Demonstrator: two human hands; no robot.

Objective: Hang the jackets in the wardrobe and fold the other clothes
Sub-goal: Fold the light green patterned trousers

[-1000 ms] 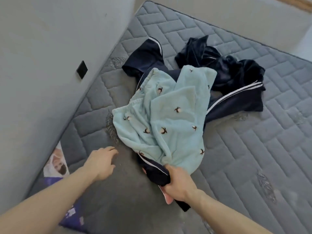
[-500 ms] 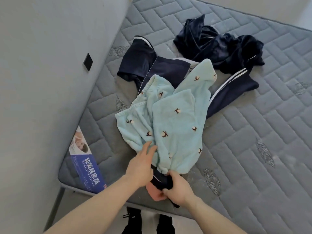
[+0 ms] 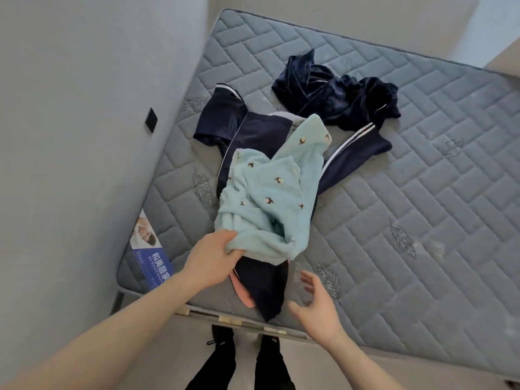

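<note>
Right now your left hand [image 3: 212, 256] grips the near hem of the pale blue fleece garment [image 3: 270, 198], fingers curled into the cloth, while your right hand [image 3: 315, 302] hovers open beside it, holding nothing. That fleece piece lies on top of the pile near the mattress's near edge, close to its near left corner. Its long axis runs from your left hand diagonally away toward the far right, with the far end resting across the navy jacket [image 3: 261, 130] under it.

To do this step well, you would want to lift the fleece straight up and clear, so that it peels off without dragging the navy jacket along; the two overlap heavily and fleece tends to cling. Bring your free right hand to a second edge of it so that it hangs flat and its shape can be judged before folding. A pink item [image 3: 242, 291] peeks out beneath the navy cloth at the near edge. Farther back, toward the far side of the mattress [image 3: 422, 178], a dark velvet garment [image 3: 337, 94] sits crumpled, just beside the jacket's striped sleeve.
</note>
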